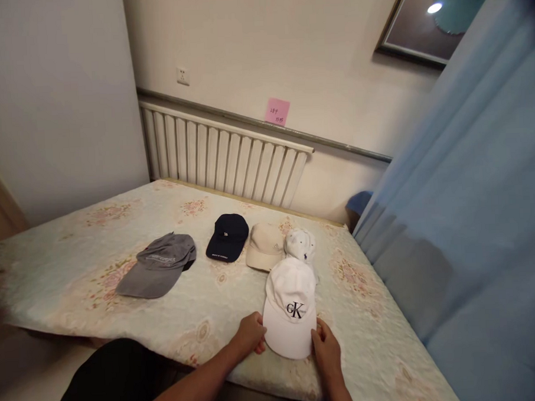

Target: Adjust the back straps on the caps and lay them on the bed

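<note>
A white baseball cap (286,335) with a dark letter logo is held by its brim between my two hands, brim toward me. My left hand (252,332) pinches the brim's left edge, and my right hand (326,346) grips the right edge. Just behind it, partly hidden, sits a smaller white cap (299,243) with a small dark emblem. Beside that lies a beige cap (264,248), then a black cap (228,236) farther left. A grey cap (157,267) rests apart on the left, its brim pointing toward the lower left.
The caps are on a bed with a floral cover (218,297). A radiator (225,158) and a wall with a pink note (277,111) stand behind it. Blue curtains (464,227) hang along the right side. A black rounded object (111,379) is at the lower left.
</note>
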Action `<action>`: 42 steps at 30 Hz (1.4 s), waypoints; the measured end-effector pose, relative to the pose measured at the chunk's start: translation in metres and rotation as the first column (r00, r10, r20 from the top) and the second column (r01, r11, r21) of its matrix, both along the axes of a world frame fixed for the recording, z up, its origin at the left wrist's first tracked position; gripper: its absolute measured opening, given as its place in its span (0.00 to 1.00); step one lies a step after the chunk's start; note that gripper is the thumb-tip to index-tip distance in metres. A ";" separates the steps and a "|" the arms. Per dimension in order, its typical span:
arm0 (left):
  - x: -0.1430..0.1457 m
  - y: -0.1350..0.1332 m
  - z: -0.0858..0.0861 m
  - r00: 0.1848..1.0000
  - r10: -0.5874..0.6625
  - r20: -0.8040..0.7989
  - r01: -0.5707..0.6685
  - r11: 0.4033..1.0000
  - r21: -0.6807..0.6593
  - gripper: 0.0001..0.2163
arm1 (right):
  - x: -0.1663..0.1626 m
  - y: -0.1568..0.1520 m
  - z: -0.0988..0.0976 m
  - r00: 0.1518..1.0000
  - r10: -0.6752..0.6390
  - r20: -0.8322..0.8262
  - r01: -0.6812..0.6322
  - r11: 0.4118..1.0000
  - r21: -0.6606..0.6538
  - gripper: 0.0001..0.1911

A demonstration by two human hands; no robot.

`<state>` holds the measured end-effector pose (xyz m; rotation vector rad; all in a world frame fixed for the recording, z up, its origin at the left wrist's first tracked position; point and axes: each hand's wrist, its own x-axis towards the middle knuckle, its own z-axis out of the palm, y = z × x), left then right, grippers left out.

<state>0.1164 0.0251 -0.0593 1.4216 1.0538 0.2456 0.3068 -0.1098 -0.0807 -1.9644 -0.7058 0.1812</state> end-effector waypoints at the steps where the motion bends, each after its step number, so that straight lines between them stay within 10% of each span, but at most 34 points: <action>1: 0.000 -0.001 0.001 1.000 -0.002 -0.002 0.002 1.000 0.005 0.06 | -0.002 -0.001 -0.002 1.000 -0.001 0.010 0.001 1.000 -0.014 0.24; 42: -0.002 -0.003 -0.005 1.000 -0.005 0.018 0.004 0.999 0.046 0.08 | -0.019 -0.001 -0.006 0.985 -0.027 0.168 0.037 0.998 -0.057 0.23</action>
